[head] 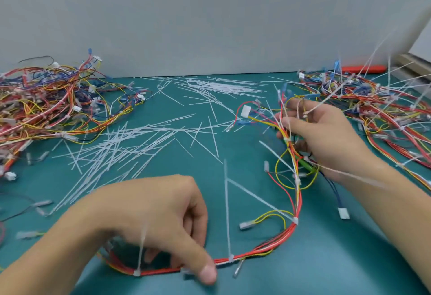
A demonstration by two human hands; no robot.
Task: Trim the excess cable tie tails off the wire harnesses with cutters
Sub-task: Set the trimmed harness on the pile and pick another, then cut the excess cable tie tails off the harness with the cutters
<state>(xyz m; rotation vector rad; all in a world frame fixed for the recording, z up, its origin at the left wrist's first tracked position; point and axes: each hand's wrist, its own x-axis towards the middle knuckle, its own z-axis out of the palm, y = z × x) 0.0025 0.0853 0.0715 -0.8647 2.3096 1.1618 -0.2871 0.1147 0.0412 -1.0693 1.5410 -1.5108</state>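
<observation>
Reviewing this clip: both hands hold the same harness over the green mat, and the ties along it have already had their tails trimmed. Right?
Not quite. The head view shows the left hand and right hand on one harness over the green mat, but its ties are untrimmed: long white tails stick up from it.

A plain pale grey wall [186,14] stands behind the table [233,154], which has a flat teal-green top. At the far right, part of a pale window frame [417,61] shows. The light is soft and even.
</observation>
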